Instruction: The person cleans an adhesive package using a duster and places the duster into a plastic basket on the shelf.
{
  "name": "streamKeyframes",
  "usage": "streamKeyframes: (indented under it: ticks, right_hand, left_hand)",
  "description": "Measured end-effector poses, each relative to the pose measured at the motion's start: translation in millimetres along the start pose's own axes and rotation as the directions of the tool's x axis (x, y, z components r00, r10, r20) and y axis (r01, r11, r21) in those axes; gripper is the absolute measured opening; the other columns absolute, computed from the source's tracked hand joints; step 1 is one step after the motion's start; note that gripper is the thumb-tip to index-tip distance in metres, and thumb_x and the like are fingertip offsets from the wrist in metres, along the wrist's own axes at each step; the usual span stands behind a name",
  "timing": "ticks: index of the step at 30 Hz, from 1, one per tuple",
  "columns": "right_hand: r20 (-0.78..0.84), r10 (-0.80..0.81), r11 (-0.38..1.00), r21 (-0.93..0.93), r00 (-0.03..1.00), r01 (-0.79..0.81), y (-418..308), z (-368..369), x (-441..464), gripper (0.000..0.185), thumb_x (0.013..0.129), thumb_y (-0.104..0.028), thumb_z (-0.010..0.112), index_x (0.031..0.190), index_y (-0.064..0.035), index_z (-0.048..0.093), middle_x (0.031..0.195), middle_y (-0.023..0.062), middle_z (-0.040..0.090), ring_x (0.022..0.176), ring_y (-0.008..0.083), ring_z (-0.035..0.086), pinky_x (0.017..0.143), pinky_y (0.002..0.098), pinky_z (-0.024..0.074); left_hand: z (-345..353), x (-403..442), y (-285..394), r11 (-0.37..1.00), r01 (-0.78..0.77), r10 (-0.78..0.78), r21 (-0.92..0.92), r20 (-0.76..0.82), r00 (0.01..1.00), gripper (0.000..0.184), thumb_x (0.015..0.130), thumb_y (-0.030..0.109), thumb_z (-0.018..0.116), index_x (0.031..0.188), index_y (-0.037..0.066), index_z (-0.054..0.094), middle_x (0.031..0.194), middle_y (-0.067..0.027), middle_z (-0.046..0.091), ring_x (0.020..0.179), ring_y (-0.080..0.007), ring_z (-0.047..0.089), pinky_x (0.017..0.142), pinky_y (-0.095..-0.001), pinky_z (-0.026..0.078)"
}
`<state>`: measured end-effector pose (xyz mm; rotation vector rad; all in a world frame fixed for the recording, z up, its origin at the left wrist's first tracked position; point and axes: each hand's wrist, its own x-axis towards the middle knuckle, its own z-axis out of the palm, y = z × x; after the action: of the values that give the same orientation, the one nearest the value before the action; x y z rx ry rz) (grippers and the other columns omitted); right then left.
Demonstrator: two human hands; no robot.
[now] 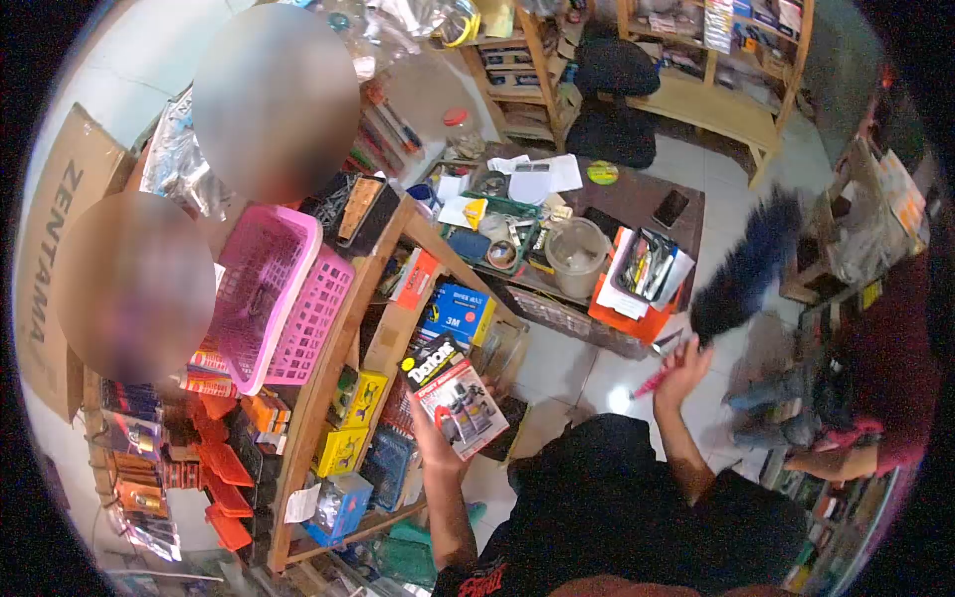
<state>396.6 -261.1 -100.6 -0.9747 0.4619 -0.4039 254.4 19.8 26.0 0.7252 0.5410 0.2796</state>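
My left hand [435, 435] holds a black, yellow and red Dextone blister pack [459, 400] upright beside the wooden shelf, its printed front facing up toward me. To the right, my right hand [682, 367] is closed round the pink handle of a duster [748, 271] with dark, fluffy bristles. The bristles point up and away, just right of the desk. Boxes on the shelf, among them a blue and yellow 3M box [455, 313], lie just beyond the pack.
A wooden shelf [333, 398] with pink baskets [261, 289] stands at left. Ahead is a desk [637, 189] with a clear tub [577, 254], a phone [670, 207] and a pen tray [652, 267]. Another person in dark red [895, 368] is at right, one arm reaching inward.
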Motion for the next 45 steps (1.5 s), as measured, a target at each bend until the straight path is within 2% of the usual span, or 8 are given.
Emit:
streamKeyframes:
  ticks: [6, 7, 11, 19, 30, 36, 41, 45]
  right_hand:
    - [0.691, 0.184, 0.978, -0.200, 0.699, -0.059, -5.9, 32.0, -85.4, 0.024, 0.093, -0.028, 0.051, 0.097, -0.0040, 0.049, 0.050, 0.0008, 0.044, 0.041, 0.0118, 0.041, 0.040, 0.0257, 0.0340]
    - [0.856, 0.033, 0.863, -0.285, 0.515, 0.417, 4.1, 24.8, -87.5, 0.029, 0.091, -0.027, 0.053, 0.075, -0.0026, 0.053, 0.049, 0.0044, 0.048, 0.042, 0.0145, 0.045, 0.041, 0.0286, 0.0336]
    - [0.984, 0.155, 0.894, -0.175, 0.082, 0.413, 17.0, 17.1, -112.8, 0.037, 0.087, -0.023, 0.058, 0.059, -0.0016, 0.048, 0.051, 0.0052, 0.044, 0.046, 0.0146, 0.042, 0.044, 0.0323, 0.0314]
    - [0.975, 0.109, 0.857, -0.190, 0.193, 0.478, 33.3, 54.1, -57.3, 0.036, 0.081, -0.017, 0.064, 0.054, -0.0006, 0.047, 0.047, 0.0071, 0.035, 0.044, 0.0134, 0.037, 0.044, 0.0314, 0.0289]
    - [0.994, 0.089, 0.708, -0.024, -0.055, 0.706, 19.1, 66.4, 15.4, 0.040, 0.073, -0.024, 0.071, 0.051, -0.0023, 0.045, 0.046, 0.0121, 0.041, 0.040, 0.0281, 0.045, 0.042, 0.0379, 0.0315]
    - [0.968, 0.084, 0.731, 0.102, -0.237, 0.675, 4.1, 95.4, -16.1, 0.045, 0.074, -0.025, 0.069, 0.050, -0.0006, 0.039, 0.045, 0.0149, 0.038, 0.037, 0.0289, 0.040, 0.040, 0.0381, 0.0279]
    - [0.955, 0.161, 0.682, 0.075, -0.250, 0.728, 15.3, 95.4, -3.1, 0.044, 0.073, -0.029, 0.069, 0.052, 0.0000, 0.043, 0.047, 0.0154, 0.042, 0.040, 0.0302, 0.045, 0.042, 0.0385, 0.0337]
    - [0.964, 0.068, 0.646, 0.154, -0.257, 0.748, 24.2, 104.0, -35.2, 0.032, 0.065, -0.016, 0.066, 0.051, 0.0004, 0.042, 0.047, 0.0152, 0.040, 0.041, 0.0307, 0.044, 0.043, 0.0374, 0.0337]
  left_hand:
    - [-16.0, -1.2, 29.6, 0.958, -0.282, 0.277, -0.053, -0.091, 0.957, 0.061, 0.095, 0.053, 0.028, 0.127, 0.007, 0.049, 0.117, -0.0109, 0.060, 0.099, -0.0282, 0.061, 0.087, -0.0428, 0.049]
    - [-17.6, 1.5, 40.4, 0.945, -0.317, 0.306, -0.083, -0.125, 0.944, 0.060, 0.095, 0.053, 0.029, 0.127, 0.007, 0.049, 0.117, -0.0102, 0.060, 0.099, -0.0272, 0.062, 0.087, -0.0416, 0.050]
    - [5.2, -1.6, 87.9, 0.847, -0.525, 0.528, -0.081, 0.014, 0.849, 0.053, 0.097, 0.048, 0.033, 0.127, 0.008, 0.050, 0.119, -0.0077, 0.059, 0.106, -0.0215, 0.057, 0.091, -0.0360, 0.046]
    - [22.8, -34.3, 64.4, 0.886, 0.137, -0.010, 0.443, -0.277, 0.961, 0.066, 0.090, 0.063, 0.037, 0.122, 0.007, 0.050, 0.105, -0.0090, 0.062, 0.090, -0.0221, 0.064, 0.075, -0.0369, 0.055]
    - [-9.8, -50.4, 51.6, 0.953, 0.143, -0.083, 0.267, -0.225, 0.971, 0.070, 0.089, 0.064, 0.035, 0.128, 0.008, 0.047, 0.117, -0.0118, 0.059, 0.098, -0.0253, 0.061, 0.085, -0.0396, 0.050]
    - [-87.7, -54.8, -21.7, 0.531, -0.079, 0.098, 0.843, 0.031, 0.995, 0.064, 0.092, 0.056, 0.038, 0.132, 0.007, 0.043, 0.127, -0.0139, 0.052, 0.117, -0.0266, 0.048, 0.100, -0.0387, 0.038]
    - [-41.2, -91.3, 41.0, 0.987, 0.135, -0.115, 0.088, -0.204, 0.972, 0.069, 0.092, 0.061, 0.032, 0.134, 0.007, 0.041, 0.129, -0.0122, 0.050, 0.109, -0.0245, 0.056, 0.087, -0.0421, 0.049]
    - [-127.6, -84.1, -36.5, 0.586, -0.022, 0.097, 0.810, -0.043, 0.994, 0.070, 0.095, 0.059, 0.023, 0.138, 0.005, 0.035, 0.134, -0.0112, 0.044, 0.120, -0.0221, 0.044, 0.101, -0.0365, 0.035]
